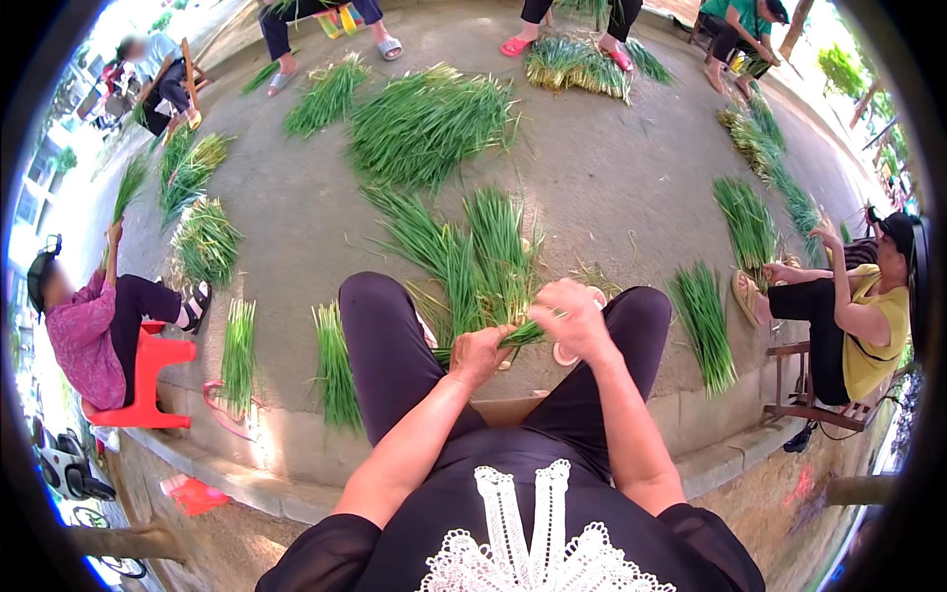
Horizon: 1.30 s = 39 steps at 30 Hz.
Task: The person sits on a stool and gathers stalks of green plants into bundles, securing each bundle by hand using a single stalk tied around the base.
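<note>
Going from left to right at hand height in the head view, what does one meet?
Red stool, green bundle, second bundle, left knee, left hand, right hand, right knee, third bundle, wooden chair.

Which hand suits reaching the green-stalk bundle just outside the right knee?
Probably the right hand: it is nearer that bundle, on the same side. The left hand is farther off, gripping a bunch of green stalks.

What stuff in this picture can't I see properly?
In the head view:
Bunch of long green stalks: partly hidden by the left hand.
Palm of the right hand: hidden by the hand's back.
Person in pink open-toed slippers: upper body cut off by the top edge.
</note>
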Motion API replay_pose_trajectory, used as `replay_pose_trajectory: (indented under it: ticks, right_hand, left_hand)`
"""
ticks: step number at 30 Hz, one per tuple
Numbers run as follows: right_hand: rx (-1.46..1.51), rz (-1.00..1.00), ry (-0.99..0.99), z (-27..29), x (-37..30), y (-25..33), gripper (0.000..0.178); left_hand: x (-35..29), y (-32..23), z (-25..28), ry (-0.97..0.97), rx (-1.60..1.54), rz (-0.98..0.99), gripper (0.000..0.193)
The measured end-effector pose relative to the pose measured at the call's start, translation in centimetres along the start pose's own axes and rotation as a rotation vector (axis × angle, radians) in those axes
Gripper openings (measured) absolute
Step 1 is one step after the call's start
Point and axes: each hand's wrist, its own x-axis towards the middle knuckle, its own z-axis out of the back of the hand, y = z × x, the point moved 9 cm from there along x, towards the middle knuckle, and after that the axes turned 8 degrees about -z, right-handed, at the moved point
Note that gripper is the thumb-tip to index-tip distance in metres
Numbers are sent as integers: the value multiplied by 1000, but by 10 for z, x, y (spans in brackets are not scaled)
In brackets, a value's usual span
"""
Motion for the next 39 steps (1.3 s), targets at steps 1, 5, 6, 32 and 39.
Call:
replay_pose_trajectory:
  ticks: [1, 5, 6, 32, 39]
  right_hand:
    - [-220, 159, 44, -14, -7, 19, 25]
    - [-455, 185, 147, -40, -22, 25, 21]
    - [-466, 182, 160, -45, -24, 22, 20]
    - [400, -214, -490, 129, 1, 16, 15]
    - [348, -670, 179, -50, -35, -88, 69]
  left_hand:
    - [0, -1, 1, 11, 14, 8, 29]
    - [0, -7, -2, 14, 9, 7, 23]
    - [1, -9, -1, 14, 3, 3, 22]
    - [-9, 60, -4, -319, -812, 499, 28]
    - [-15, 56, -6, -338, -1096, 731, 23]
